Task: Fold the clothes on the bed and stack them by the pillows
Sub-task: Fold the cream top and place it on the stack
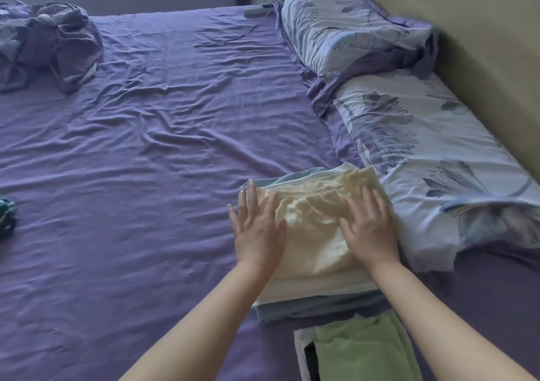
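Home bedroom: bed (146, 147), pillows (423, 152), headboard (482, 30).

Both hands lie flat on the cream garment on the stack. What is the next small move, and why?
Probably lift both hands off and reach for the crumpled purple bundle. The left hand and right hand press flat on the cream garment, which already looks folded on the stack beside the pillow.

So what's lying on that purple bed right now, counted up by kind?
Pillows: 2, the far floral pillow and the near floral pillow
Stacks of folded clothes: 2, the cream-topped stack under both hands, and the green-topped stack
Crumpled bundles of purple fabric: 1
Teal items at the left edge: 1
Cables: 1
Remote controls: 1
Total: 8
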A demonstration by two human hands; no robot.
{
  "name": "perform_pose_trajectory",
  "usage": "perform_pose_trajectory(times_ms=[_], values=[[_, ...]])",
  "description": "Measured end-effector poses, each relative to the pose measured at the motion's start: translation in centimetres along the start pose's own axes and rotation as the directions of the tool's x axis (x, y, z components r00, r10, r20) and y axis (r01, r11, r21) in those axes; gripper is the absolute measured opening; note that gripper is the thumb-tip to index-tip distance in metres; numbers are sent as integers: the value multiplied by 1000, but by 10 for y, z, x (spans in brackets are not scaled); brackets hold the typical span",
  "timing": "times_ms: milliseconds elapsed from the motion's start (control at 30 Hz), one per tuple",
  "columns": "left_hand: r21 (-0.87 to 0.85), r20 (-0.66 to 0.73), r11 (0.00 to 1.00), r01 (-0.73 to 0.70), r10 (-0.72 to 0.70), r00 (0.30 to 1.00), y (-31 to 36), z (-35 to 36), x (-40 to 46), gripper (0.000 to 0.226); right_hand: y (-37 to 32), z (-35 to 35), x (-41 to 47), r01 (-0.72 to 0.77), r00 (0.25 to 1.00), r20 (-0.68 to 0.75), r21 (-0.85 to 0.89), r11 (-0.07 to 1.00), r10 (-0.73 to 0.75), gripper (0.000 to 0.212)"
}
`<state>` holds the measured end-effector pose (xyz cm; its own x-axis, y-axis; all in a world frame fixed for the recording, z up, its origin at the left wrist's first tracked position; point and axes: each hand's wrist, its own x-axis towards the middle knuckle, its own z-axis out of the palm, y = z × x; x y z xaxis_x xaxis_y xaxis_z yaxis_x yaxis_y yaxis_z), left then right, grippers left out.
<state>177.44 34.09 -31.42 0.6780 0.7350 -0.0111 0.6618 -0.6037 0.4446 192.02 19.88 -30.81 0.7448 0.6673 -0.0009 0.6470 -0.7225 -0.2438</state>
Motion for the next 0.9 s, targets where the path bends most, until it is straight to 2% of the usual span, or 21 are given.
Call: perform_pose_trajectory(times_ms=[67, 133, 200, 267, 567, 767, 900], values=[[139, -21, 974, -180, 185, 983, 4, 10, -6, 53, -3, 10, -1, 110, 994, -16, -45, 993, -111, 59], [199, 69, 936, -292, 284, 956, 5, 25, -9, 55, -3, 20, 0, 203, 977, 85, -79, 976, -196, 62], [243, 168, 928, -283, 247, 954, 0, 41, -8, 60, 1, 35, 2, 222, 961, 189, -96, 970, -201, 62], [267, 199, 926, -266, 217, 956, -6, 56, -6, 63, 9, 49, 4, 185, 957, 242, -89, 979, -159, 61], [251, 228, 932, -261, 205, 952, -9, 84, -1, 63, 22, 78, 8, 196, 973, 125, 4, 981, -195, 62], [240, 254, 937, -253, 191, 948, -10, 92, 6, 62, 27, 85, 14, 186, 971, 141, 44, 982, -191, 62], [234, 303, 935, -267, 191, 934, -9, 86, 13, 64, 23, 80, 16, 159, 972, 178, -15, 987, -154, 65]])
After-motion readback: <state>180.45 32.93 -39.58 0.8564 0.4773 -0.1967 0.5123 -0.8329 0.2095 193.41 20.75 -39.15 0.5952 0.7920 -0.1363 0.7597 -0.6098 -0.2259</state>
